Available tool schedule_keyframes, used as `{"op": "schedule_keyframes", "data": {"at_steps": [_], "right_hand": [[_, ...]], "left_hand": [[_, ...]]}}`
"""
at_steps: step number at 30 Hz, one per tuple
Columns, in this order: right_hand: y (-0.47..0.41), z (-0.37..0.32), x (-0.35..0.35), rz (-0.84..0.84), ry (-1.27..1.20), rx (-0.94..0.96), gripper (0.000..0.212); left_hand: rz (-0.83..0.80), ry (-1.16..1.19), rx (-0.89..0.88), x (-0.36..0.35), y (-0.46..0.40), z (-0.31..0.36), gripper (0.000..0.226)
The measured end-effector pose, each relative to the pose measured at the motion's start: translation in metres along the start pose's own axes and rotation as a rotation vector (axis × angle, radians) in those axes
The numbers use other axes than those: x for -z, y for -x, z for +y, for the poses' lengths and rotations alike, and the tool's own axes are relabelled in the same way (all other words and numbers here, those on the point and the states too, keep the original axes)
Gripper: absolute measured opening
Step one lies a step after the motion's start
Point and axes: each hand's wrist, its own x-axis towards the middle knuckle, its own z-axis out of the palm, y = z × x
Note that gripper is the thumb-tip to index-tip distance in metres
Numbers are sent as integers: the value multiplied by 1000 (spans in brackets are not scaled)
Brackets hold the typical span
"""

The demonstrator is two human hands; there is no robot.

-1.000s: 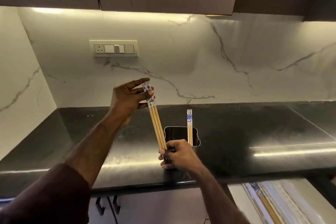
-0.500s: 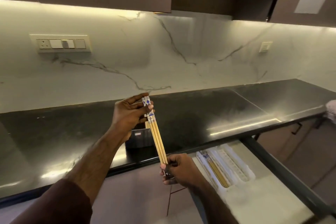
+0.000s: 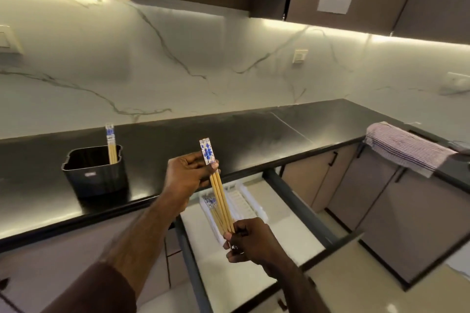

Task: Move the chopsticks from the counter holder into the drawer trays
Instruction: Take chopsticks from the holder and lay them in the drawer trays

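Above the open drawer (image 3: 254,249), both hands share 1 bundle of chopsticks (image 3: 220,194), apparently 3 or so sticks, count not sure. Left hand (image 3: 187,176) pinches the blue-patterned top end, fingers (image 3: 193,160) curled and pressed onto the sticks with the thumb against them. Right hand (image 3: 250,239) grips the bare tips, fingers pressed together around them. Long axis of the bundle runs steeply, top end up and away toward the table (image 3: 229,140), tips low and near the body, slightly right. It hangs in the air, touching only the hands.

White drawer trays (image 3: 244,201) lie directly under and behind the bundle. Left tray slot already has some chopsticks (image 3: 212,207) in it, patterned ends pointing toward the table edge; the ribbed slot to its right looks empty. Tray long axis roughly matches the bundle's heading, so judged next move is mostly tilting the bundle flat and lowering it. Right hand is nearer the trays; left hand is higher and would need to drop most.

Black holder (image 3: 95,173) sits on the table well off to the left, with 1 pair of chopsticks (image 3: 111,143) upright inside, so the task looks partly done. Checked towel (image 3: 404,147) on the far right, irrelevant.

Risk: sticks fanning apart on release.
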Motion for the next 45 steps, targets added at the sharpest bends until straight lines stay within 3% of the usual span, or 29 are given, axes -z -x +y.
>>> {"op": "schedule_keyframes", "data": {"at_steps": [10, 16, 20, 28, 35, 40, 45], "right_hand": [[-7, 38, 100, 62, 96, -138, 14], [-56, 51, 136, 86, 242, -201, 17], [-100, 60, 161, 68, 292, -325, 16], [-181, 91, 184, -27, 321, -561, 15], [-234, 109, 183, -84, 289, -598, 16], [-268, 114, 180, -136, 220, -625, 21], [-305, 118, 176, -187, 162, -672, 10]], "left_hand": [[-10, -69, 104, -102, -9, -83, 28], [-10, -110, 175, -135, -49, -135, 26], [14, -38, 315, -149, -85, -180, 23], [49, -12, 565, -154, -137, -255, 18], [81, -79, 609, -143, -172, -287, 20], [119, -159, 615, -139, -193, -306, 41], [132, -297, 615, -138, -208, -320, 34]]}}
